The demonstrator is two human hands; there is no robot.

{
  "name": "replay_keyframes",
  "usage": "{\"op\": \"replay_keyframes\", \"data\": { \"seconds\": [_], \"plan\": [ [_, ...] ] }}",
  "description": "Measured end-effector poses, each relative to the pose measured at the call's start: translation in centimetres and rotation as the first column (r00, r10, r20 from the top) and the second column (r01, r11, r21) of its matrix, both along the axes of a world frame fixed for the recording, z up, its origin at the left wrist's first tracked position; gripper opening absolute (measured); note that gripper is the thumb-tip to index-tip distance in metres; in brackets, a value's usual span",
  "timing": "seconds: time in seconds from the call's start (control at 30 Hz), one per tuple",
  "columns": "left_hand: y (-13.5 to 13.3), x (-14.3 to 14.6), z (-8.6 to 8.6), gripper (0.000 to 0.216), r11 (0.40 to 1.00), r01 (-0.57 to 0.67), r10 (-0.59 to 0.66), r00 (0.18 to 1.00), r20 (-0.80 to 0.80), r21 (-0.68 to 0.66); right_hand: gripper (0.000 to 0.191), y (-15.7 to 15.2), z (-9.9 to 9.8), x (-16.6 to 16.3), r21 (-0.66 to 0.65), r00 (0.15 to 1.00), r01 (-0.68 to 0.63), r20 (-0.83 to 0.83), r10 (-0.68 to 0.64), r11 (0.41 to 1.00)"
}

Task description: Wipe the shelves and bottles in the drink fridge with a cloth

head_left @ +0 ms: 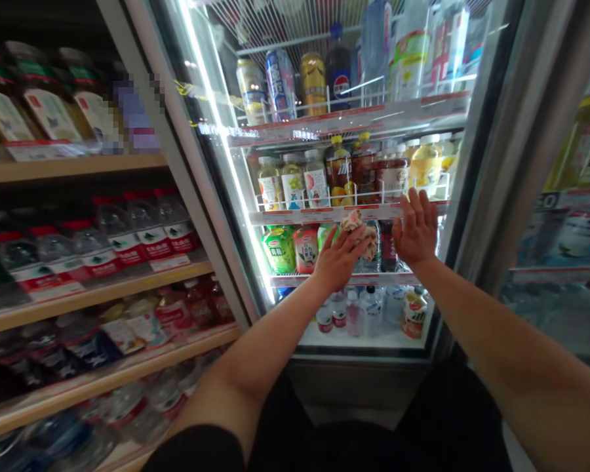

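My left hand (340, 261) presses a crumpled, light-patterned cloth (371, 244) to the glass door (295, 334) of a drinks fridge, its fingers lying over the cloth. Part of the cloth sticks out above the fingertips and to their right. Close by on the right, my right hand (417, 228) is raised with its fingers stretched out and nothing in it. Its palm faces the glass; whether it touches is hard to tell. Behind the hands, the fridge shelves hold bottles, among them a green-labelled drink (279, 250) and a red-labelled drink (305, 249).
On the left stands an open wooden shelf unit (98, 295) full of bottles. To the right, beyond a metal door frame (516, 151), is another glass-fronted section with bottles. Inside the lit fridge, cans (314, 84) and large bottles fill the upper shelf. My knees are below the hands.
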State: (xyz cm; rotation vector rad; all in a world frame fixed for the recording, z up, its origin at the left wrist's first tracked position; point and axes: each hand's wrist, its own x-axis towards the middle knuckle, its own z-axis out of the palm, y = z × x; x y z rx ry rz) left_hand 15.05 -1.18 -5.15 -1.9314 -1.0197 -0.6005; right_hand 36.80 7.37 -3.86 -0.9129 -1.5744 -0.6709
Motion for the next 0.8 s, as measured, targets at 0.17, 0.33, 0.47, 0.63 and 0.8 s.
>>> {"op": "replay_keyframes", "data": {
  "seconds": [0.17,0.33,0.47,0.63,0.8],
  "plan": [
    [-0.2,0.3,-1.5,0.059,0.998,0.039,-0.043,0.996,-0.082,-0.049,0.056,-0.2,0.0,0.0,-0.012,1.000,-0.011,-0.002,0.011,1.000],
    [-0.3,0.2,-1.2,0.059,0.997,0.037,-0.046,0.991,-0.123,-0.074,0.056,-0.2,0.0,0.1,0.003,1.000,-0.012,0.013,0.012,1.000],
    [-0.6,0.4,-1.5,0.060,0.995,0.018,-0.029,0.992,-0.119,-0.095,0.055,-0.1,-0.1,0.1,0.017,1.000,-0.024,0.005,0.024,1.000],
    [-0.4,0.4,-2.4,0.058,0.995,0.027,-0.040,0.990,-0.139,-0.094,0.056,-0.2,-0.2,-0.1,0.022,1.000,-0.023,0.005,0.023,0.999],
    [0.3,1.1,-1.3,0.050,0.997,0.058,-0.066,0.986,-0.156,-0.056,0.060,-0.6,-0.3,-0.1,0.013,0.999,-0.038,0.005,0.038,0.999]
  ]
}}
